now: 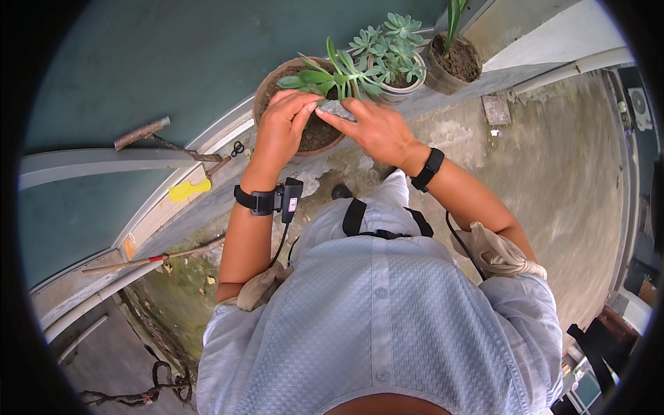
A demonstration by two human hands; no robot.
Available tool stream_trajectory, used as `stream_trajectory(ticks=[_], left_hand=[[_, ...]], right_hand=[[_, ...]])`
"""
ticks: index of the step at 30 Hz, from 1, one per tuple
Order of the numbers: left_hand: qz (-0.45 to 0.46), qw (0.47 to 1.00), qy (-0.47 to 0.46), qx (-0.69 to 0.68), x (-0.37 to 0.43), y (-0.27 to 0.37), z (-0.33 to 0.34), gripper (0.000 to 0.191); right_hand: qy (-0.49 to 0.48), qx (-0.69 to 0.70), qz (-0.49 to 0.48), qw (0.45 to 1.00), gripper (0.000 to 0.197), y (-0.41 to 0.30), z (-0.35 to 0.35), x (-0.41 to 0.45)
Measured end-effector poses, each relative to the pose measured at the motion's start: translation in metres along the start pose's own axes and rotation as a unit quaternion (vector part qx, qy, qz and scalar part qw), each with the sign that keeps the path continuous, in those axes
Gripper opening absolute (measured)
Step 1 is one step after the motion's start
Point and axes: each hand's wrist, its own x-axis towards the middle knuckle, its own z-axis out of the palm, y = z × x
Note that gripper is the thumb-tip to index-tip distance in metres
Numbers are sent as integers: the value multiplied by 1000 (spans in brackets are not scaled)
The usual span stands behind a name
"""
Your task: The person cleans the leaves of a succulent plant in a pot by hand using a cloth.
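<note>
My right hand (377, 126) holds a grey stone (336, 109) between thumb and fingers, over the near side of a round terracotta pot (320, 152). My left hand (290, 116) is at the pot's left side, its thumb and fingertips together near the stone and the lower leaves; whether it pinches a leaf is hidden. A green leafy plant (340, 79) grows in the pot's dark soil, leaning to the right. Its stem base is partly hidden by my hands and the stone.
Right of the pot stand a potted succulent (398, 92) and a pot with upright leaves (450, 78). Along the ledge at left lie black-handled scissors (237, 149), a hammer-like tool (142, 133) and a yellow item (190, 190). A long wooden stick (187, 252) leans below.
</note>
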Motion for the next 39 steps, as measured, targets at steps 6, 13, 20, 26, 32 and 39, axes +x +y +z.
stream_trajectory(ticks=[6, 13, 20, 26, 32, 39], left_hand=[[22, 1000, 11, -1, -1, -4, 2, 15], [6, 1000, 1, -8, 2, -2, 1, 15], [-2, 1000, 5, -7, 1, -1, -1, 16], [-15, 1000, 6, -18, 0, -2, 2, 15], [-13, 1000, 20, -10, -1, -1, 2, 15], [-11, 999, 40, -12, -5, -2, 7, 16]], right_hand=[[21, -8, -8, 1000, 65, 2, -5, 7], [-27, -34, -26, 999, 62, 8, 9, 5], [-20, 3, 0, 1000, 52, 5, 12, 10], [18, 17, -34, 999, 48, -3, 4, 17], [2, 24, -14, 1000, 44, -2, 8, 19], [3, 31, 39, 999, 36, -3, 19, 19]])
